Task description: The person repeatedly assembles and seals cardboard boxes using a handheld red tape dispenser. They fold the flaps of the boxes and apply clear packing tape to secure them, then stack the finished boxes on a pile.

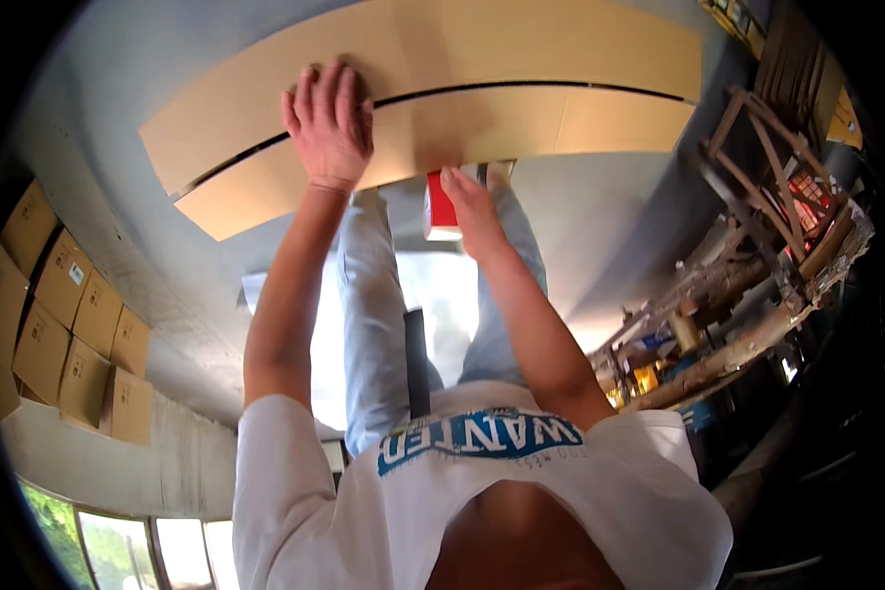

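A long, flat piece of brown cardboard [492, 54] stretches across the far part of the view, with a narrow dark gap running along it between two panels. My left hand [330, 128] lies over that gap toward the left end, its fingers stretched out on the cardboard. Near the cardboard's close edge, my right hand [472, 211] grips a red object [442, 205] with a white lower end. The hand covers part of that object, so its exact kind is hidden.
Stacked brown cartons [69, 324] stand at the left, above a row of windows [118, 546]. To the right is a rusty metal frame [772, 187] among cluttered items on a rough-edged bench [728, 369]. My legs [369, 305] are below the cardboard on the grey floor [600, 226].
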`<state>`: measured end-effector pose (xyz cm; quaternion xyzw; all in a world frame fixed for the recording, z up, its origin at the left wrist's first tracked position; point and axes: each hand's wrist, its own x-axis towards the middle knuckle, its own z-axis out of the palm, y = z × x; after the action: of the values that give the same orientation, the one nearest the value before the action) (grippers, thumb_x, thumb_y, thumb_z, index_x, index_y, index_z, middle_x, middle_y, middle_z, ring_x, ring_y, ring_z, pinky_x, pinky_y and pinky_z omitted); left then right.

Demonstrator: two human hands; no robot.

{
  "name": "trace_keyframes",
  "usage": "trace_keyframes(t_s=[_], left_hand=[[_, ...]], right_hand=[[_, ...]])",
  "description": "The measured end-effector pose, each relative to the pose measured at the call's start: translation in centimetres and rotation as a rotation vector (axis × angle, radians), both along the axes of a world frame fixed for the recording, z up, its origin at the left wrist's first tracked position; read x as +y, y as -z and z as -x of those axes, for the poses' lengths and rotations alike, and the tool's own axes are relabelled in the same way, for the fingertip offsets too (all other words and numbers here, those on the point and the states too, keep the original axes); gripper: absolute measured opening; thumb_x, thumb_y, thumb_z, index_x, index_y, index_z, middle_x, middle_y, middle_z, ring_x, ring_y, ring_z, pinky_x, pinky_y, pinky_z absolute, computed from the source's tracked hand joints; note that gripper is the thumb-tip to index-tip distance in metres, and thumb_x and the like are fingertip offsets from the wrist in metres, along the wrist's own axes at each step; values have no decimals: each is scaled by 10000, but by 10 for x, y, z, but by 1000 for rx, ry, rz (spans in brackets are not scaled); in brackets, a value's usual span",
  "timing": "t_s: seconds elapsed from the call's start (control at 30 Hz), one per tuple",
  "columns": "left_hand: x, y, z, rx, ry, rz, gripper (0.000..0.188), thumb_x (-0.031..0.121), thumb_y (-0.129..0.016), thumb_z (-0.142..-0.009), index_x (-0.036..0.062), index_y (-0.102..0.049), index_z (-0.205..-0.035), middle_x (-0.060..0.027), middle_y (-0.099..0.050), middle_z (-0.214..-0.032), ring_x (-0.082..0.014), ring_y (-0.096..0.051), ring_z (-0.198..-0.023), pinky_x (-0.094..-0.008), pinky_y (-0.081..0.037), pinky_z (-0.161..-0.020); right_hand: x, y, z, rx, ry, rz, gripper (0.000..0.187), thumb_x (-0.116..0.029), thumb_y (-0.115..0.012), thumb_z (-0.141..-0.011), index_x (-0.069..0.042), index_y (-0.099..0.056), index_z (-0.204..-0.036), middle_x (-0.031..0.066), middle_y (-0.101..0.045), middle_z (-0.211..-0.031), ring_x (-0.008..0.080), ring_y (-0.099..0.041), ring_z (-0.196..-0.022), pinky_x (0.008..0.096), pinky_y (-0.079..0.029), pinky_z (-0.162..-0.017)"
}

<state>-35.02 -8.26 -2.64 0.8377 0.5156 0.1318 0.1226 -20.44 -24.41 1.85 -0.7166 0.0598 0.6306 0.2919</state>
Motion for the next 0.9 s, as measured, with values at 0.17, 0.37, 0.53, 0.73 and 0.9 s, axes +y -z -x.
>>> trace_keyframes(t_s=[0.17,0.37,0.53,0.73,0.9], left_hand=[[85,-3,-71,192,186,-198,493,467,-526,-939,77,-592,-1232,-71,-588,-1284,-307,-529,-1204,-512,-342,-1057],[148,-14,-73,19,-31,619,384,328,-408,-993,49,-667,-1039,-189,-664,-1114,-356,-612,-1055,-567,-388,-993],[94,-24,3,-819,-327,1180,568,522,-476,-969,5,-649,-1126,-115,-660,-1131,-242,-631,-1015,-415,-493,-920],[2,-140,65,-1270,-574,1694,538,446,-448,-1013,-44,-644,-1118,-80,-671,-977,-153,-612,-908,-290,-495,-827],[-16,-134,133,-1553,-752,1555,321,277,-548,-990,-16,-667,-1049,-65,-674,-916,-127,-607,-813,-287,-499,-777]], right_hand=[[-25,-26,-5,-59,-367,-86,552,-192,-587,-947,6,-398,-1426,76,-563,-1297,134,-521,-1164,287,-399,-1002],[-23,-132,-59,-184,-561,-316,658,-119,-589,-897,-11,-298,-1477,179,-548,-1338,246,-542,-1215,331,-413,-1019],[59,-170,-79,-125,-779,-317,613,-73,-582,-868,-18,-374,-1441,192,-569,-1301,236,-575,-1176,319,-437,-991],[112,-154,-46,-149,-1239,-597,778,-114,-739,-752,-37,-380,-1438,213,-573,-1263,339,-614,-1102,363,-491,-933],[165,-144,25,-250,-1604,-869,987,-163,-851,-614,-101,-352,-1462,182,-601,-1172,369,-638,-964,414,-546,-797]])
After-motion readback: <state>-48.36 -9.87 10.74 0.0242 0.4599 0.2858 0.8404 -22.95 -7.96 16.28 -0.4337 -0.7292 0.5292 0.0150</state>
